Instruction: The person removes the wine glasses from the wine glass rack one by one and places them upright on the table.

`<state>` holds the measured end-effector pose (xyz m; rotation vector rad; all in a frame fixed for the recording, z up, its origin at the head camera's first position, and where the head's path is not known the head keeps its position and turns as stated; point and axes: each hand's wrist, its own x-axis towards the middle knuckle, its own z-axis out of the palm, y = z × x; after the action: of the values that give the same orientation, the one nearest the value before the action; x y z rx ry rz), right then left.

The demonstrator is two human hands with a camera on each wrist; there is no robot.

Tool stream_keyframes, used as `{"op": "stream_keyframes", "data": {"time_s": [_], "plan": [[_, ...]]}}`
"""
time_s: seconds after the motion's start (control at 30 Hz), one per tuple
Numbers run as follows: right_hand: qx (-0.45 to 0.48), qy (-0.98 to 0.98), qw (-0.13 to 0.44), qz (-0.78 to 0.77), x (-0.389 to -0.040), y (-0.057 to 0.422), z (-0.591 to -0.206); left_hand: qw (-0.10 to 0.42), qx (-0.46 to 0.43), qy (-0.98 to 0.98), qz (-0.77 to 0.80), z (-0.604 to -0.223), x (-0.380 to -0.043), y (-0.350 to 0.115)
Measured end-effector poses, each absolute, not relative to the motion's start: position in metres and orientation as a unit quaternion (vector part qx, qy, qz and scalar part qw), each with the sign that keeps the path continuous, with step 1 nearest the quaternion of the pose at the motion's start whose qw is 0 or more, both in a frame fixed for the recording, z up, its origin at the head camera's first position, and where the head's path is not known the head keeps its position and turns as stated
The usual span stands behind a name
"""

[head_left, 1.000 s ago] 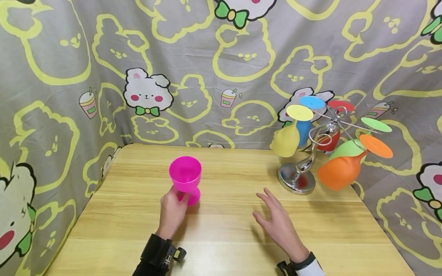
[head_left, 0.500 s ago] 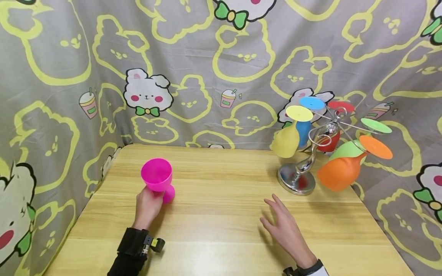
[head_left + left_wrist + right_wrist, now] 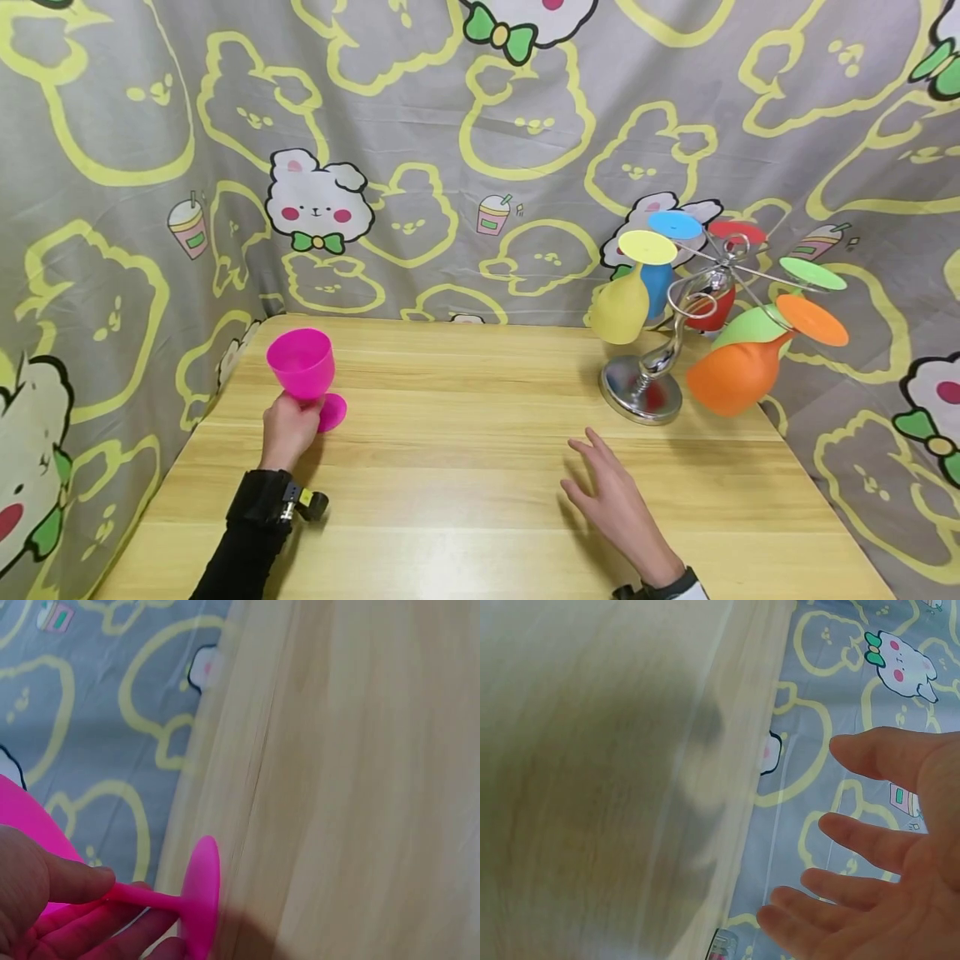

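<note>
A bright pink plastic goblet (image 3: 302,363) is at the left part of the table, bowl up and slightly tilted. My left hand (image 3: 288,429) grips it by the stem just under the bowl. In the left wrist view the thumb and fingers wrap the stem, and the round foot (image 3: 201,896) sticks out past them. My right hand (image 3: 618,504) hovers over the right half of the table, its fingers spread and holding nothing. Beyond it stands a chrome goblet rack (image 3: 641,392) with yellow (image 3: 621,308), orange (image 3: 735,375), green, blue and red goblets hanging upside down.
The light wooden table (image 3: 465,467) reaches back to a grey curtain (image 3: 427,100) with yellow cartoon outlines, which also closes off both sides. The rack's wire arms and the hanging goblets spread out over the table's back right corner.
My left hand has carried the pink goblet leftward across the table, and the goblet now leans more. The right hand has drifted slightly right and toward me, still spread. The rack has stayed put.
</note>
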<state>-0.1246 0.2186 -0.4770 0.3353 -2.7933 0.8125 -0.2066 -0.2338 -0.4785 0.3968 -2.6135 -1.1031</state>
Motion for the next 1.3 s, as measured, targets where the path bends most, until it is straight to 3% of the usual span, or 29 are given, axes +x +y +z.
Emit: {"op": "stream_keyframes", "data": {"time_s": [0.63,1.07,1.3], "plan": [[0.111,-0.952,0.082,0.274,-0.122,0.213,-0.478,0.147,0.159,-0.894,-0.392,-0.484,-0.249,-0.273],[0.115,-0.95,0.075,0.28,-0.119,0.212,-0.481,0.166,0.175,-0.88,-0.41,-0.488,-0.251,-0.272],[0.111,-0.952,0.075,0.277,-0.117,0.212,-0.48,0.161,0.216,-0.827,-0.494,-0.486,-0.239,-0.275]]}}
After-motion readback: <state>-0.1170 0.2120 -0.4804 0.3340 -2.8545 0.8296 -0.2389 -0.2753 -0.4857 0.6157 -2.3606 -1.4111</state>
